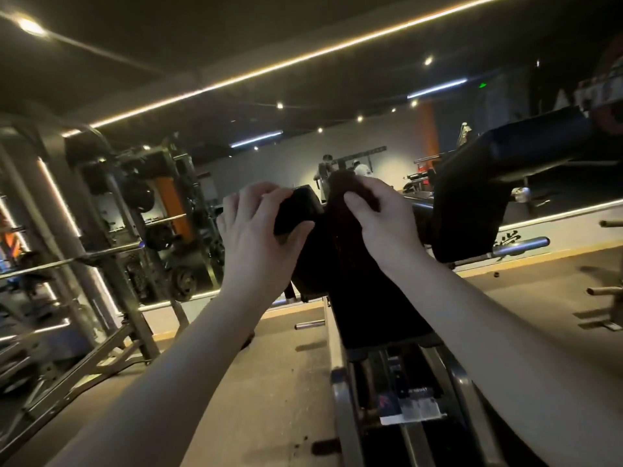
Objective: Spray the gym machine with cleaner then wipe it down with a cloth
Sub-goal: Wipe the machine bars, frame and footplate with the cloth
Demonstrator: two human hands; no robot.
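**Head view, one entry.**

- Left hand (pixel 259 227): fingers curl over the top of a black pad end (pixel 298 210), thumb underneath. It is clamped on the pad.
- Right hand (pixel 381 227): thumb and fingers pinch a dark reddish cloth (pixel 338 203), bunched against the upholstery just beside the left fingertips.
- Gym machine (pixel 371 298): its long black pad runs down from beneath both palms.
- Cleaner bottle: not in view.
- Hazards, as judged:
  - Dark cloth on dark padding in dim light, so patches may be missed.
  - The bunched cloth touches little surface and may slip from the pinch.
  - If the left grip loosens, the pad end could shift mid-wipe.
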